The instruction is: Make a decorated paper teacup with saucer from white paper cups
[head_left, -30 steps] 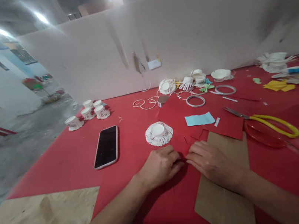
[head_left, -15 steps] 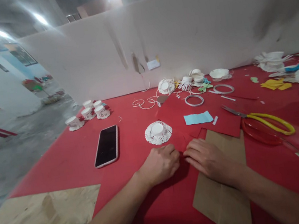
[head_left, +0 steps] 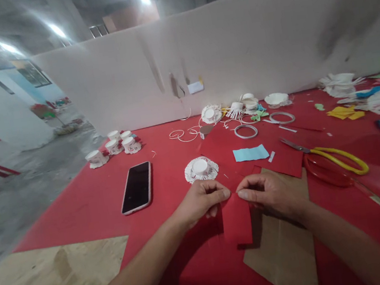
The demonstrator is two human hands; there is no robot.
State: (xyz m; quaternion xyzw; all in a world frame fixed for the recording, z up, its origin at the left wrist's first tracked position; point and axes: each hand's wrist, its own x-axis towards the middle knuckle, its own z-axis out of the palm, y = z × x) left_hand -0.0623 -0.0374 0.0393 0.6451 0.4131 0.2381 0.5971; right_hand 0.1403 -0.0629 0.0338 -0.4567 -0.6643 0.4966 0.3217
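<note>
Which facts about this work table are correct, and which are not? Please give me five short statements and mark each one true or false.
1. The left hand and the right hand both pinch a piece of red paper. True.
2. A piece of light blue paper lies between the smartphone and the scissors. True.
3. The smartphone shows a bright picture. False: its screen is dark.
4. A fringed white paper cup lies just beyond the left hand. True.
5. The right hand grips the scissors. False: they lie to its right, untouched.

Dark phone (head_left: 137,187), pale wooden board (head_left: 57,271)
</note>
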